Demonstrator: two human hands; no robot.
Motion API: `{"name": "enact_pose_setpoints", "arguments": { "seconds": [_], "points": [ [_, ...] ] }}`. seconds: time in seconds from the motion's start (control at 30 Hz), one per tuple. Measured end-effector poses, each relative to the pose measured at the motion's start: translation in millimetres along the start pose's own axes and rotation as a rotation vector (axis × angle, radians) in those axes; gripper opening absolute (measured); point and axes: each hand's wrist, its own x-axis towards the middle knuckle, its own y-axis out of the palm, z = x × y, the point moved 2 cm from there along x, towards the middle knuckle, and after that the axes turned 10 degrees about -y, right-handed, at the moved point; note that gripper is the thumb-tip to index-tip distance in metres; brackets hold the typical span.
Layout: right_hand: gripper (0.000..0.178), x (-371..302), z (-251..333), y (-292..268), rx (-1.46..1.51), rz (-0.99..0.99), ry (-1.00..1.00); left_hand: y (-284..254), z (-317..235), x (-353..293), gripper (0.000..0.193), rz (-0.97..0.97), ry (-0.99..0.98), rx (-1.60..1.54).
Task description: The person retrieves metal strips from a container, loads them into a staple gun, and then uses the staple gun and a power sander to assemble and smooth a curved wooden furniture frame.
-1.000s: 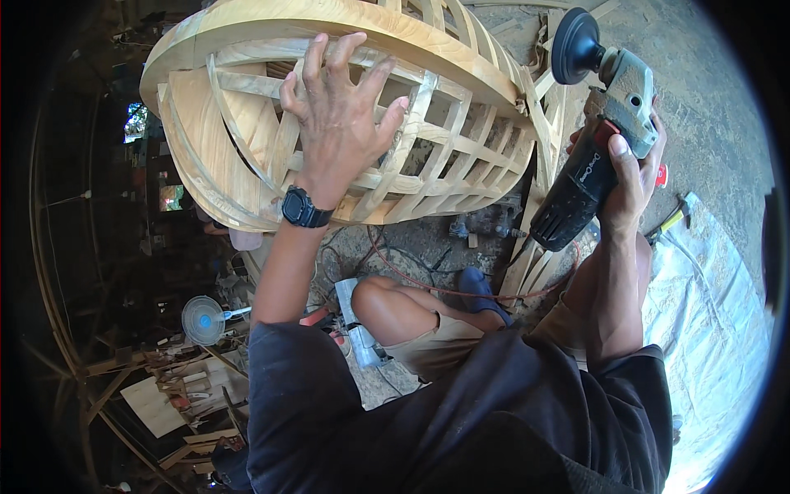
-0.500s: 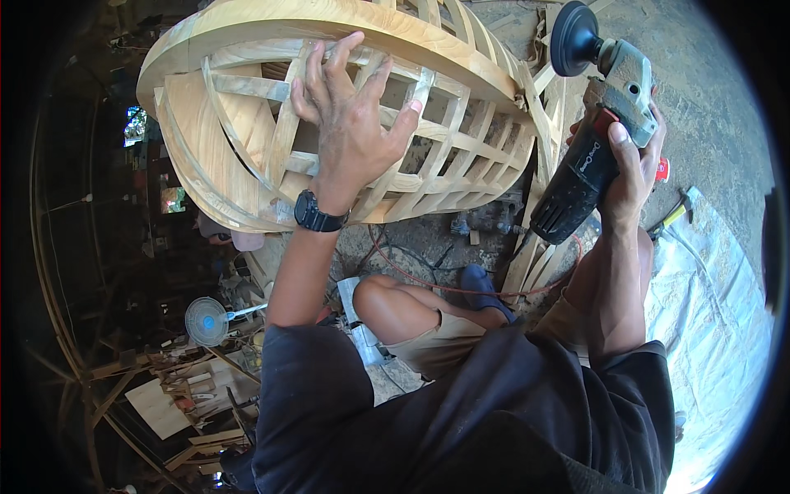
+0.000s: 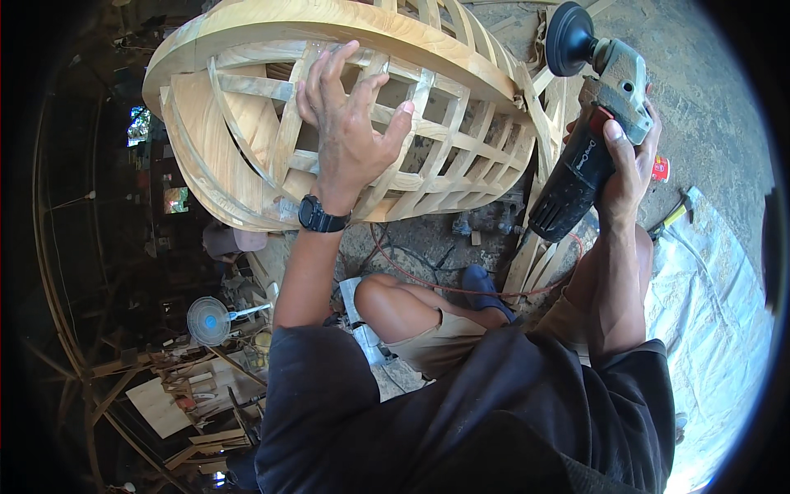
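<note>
A rounded wooden frame [image 3: 461, 51], built of curved ribs and slats like a small boat hull, fills the top of the view. My left hand [image 3: 350, 132], with a black watch [image 3: 319, 216] at the wrist, is spread over its lattice just below the thick curved rim. Whether the fingertips touch the wood I cannot tell. Up at the right, my right hand [image 3: 627, 169] is wrapped round the black body of an angle grinder [image 3: 583, 169]. A round black pad [image 3: 569, 39] sits on the grinder's head, apart from the frame.
A silvery sheet [image 3: 708, 329] covers the floor at right, with a hammer [image 3: 681, 207] at its top edge and a red cup [image 3: 661, 170] beyond. A reddish cord [image 3: 444, 288] loops near my blue shoe [image 3: 481, 281]. A fan [image 3: 209, 321] and wood scraps [image 3: 193, 387] are at left.
My left hand has shifted very slightly down along the frame, fingers still spread. The grinder in my right hand has moved a touch left and tilted slightly.
</note>
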Motion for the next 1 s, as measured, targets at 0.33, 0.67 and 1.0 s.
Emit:
{"name": "enact_pose_setpoints", "arguments": {
  "seconds": [0.33, 0.67, 1.0],
  "points": [
    [0.072, -0.4, 3.5, 4.0, 0.073, -0.042, 0.023, -25.0, -26.9, -25.0, 0.042, -0.055, -0.116, -0.118],
    [0.067, -1.3, 11.0, 11.4, 0.123, -0.035, 0.04, -13.6, -29.7, -50.7, 0.053, 0.033, -0.138, -0.264],
    [0.066, -3.1, 11.2, 13.5, 0.154, -0.01, 0.065, -40.1, 26.3, 7.5, 0.058, 0.01, -0.049, 0.483]
  ]
}}
